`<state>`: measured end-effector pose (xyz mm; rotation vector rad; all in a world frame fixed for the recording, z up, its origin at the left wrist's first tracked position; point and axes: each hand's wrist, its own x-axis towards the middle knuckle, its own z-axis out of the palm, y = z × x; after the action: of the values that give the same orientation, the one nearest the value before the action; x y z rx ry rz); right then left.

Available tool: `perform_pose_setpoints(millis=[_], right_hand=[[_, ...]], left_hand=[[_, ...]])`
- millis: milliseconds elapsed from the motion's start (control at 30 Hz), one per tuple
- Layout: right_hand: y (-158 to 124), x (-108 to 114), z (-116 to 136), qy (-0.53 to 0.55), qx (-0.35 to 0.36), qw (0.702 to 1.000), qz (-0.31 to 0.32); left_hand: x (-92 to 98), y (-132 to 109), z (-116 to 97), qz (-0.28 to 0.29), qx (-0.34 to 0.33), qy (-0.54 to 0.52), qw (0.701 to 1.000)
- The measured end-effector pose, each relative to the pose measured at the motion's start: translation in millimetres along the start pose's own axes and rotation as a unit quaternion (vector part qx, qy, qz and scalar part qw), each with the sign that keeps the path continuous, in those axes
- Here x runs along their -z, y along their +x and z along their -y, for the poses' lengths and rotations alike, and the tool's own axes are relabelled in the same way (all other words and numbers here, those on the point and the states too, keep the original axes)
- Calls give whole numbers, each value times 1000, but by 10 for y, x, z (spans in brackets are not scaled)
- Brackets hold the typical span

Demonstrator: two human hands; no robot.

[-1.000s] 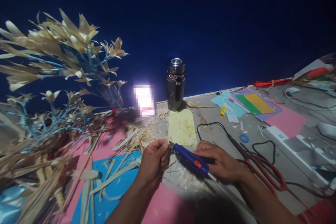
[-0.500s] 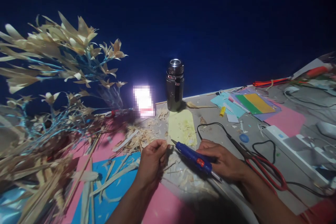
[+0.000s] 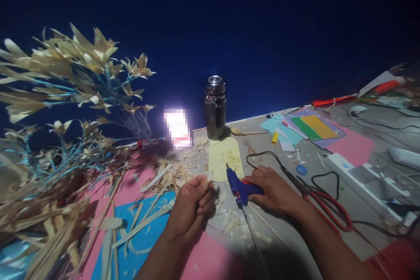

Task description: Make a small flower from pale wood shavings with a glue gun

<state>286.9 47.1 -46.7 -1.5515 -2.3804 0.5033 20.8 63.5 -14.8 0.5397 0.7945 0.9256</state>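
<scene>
My right hand (image 3: 274, 190) grips the handle of a blue hot glue gun (image 3: 236, 183), fingers near its red trigger. The nozzle points away from me, over the lower part of a pale yellow sheet (image 3: 225, 153). A thin glue stick (image 3: 251, 227) sticks out of the gun's rear. To the left of the gun, my left hand (image 3: 193, 197) is closed in a pinch. A small pale sliver (image 3: 210, 175), like a piece of dried husk, shows at its fingertips; the rest is hidden by the fingers.
A steel flask (image 3: 215, 109) stands behind the yellow sheet, beside a bright blurred light (image 3: 177, 129). Dried-husk flowers (image 3: 98, 57) and strips crowd the left. Red-handled scissors (image 3: 331, 210), a black cord, a white power strip (image 3: 364, 188) and coloured paper lie right.
My right hand has turned the glue gun so its nozzle swings away from my left fingertips and points forward. My left hand keeps its pinch, almost in place. The view has shifted slightly.
</scene>
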Motion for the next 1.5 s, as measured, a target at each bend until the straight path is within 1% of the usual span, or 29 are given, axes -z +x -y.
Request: perform_pose_setpoints(millis=[67, 133, 200, 233, 267, 300, 333, 367, 400, 433, 467, 500, 533, 600, 667, 733, 833, 900, 1000, 1100, 1233, 1500], right_hand=[[-5, 10, 0, -21, -14, 1000, 13], [-15, 60, 38, -27, -23, 999, 13], [-21, 136, 138, -6, -33, 999, -23], [-18, 175, 214, 27, -41, 998, -50], [-8, 208, 304, 83, -50, 992, -84], [8, 231, 403, 174, -58, 976, -115], [31, 241, 505, 290, -65, 948, -109], [60, 236, 604, 411, -78, 903, -96], [93, 219, 693, 512, -95, 850, -81], [126, 191, 769, 587, -114, 797, -78], [156, 157, 829, 638, -126, 757, -66], [182, 121, 875, 672, -137, 725, -61], [203, 87, 908, 693, -146, 704, -58], [226, 35, 948, 715, -160, 679, -52], [232, 8, 973, 720, -169, 671, -54], [235, 0, 996, 713, -172, 676, -67], [246, 5, 1032, 697, -175, 690, -86], [257, 12, 1052, 694, -181, 691, -91], [268, 16, 1068, 696, -189, 687, -92], [275, 7, 1069, 702, -193, 680, -87], [282, -21, 1058, 707, -193, 674, -90], [281, -4, 1057, 703, -177, 683, -89]], left_hand=[[-38, -34, -3, 9, 0, -8, 1000], [-68, -67, -8, 12, -5, -19, 1000], [-90, -99, -13, 16, -7, -31, 999], [-99, -113, -13, 19, -5, -33, 999], [-106, -127, -11, 22, -2, -32, 999], [-114, -139, -6, 26, 2, -28, 999], [-122, -149, 2, 29, 5, -22, 999], [-130, -158, 14, 32, 6, -16, 999], [-138, -165, 28, 36, 8, -9, 999], [-146, -171, 44, 41, 10, -1, 999], [-154, -177, 60, 45, 11, 7, 999], [-161, -181, 74, 46, 12, 16, 999], [-167, -185, 85, 46, 11, 26, 999], [-174, -190, 98, 40, 3, 47, 998], [-172, -193, 100, 24, -11, 71, 997], [-157, -193, 98, 4, -34, 105, 994], [-111, -187, 105, -25, -86, 163, 983], [-77, -180, 118, -38, -111, 196, 974], [-47, -174, 134, -49, -126, 230, 964], [-55, -183, 126, -54, -148, 265, 951], [-87, -202, 99, -56, -205, 316, 925], [-79, -194, 104, -46, -272, 365, 889]])
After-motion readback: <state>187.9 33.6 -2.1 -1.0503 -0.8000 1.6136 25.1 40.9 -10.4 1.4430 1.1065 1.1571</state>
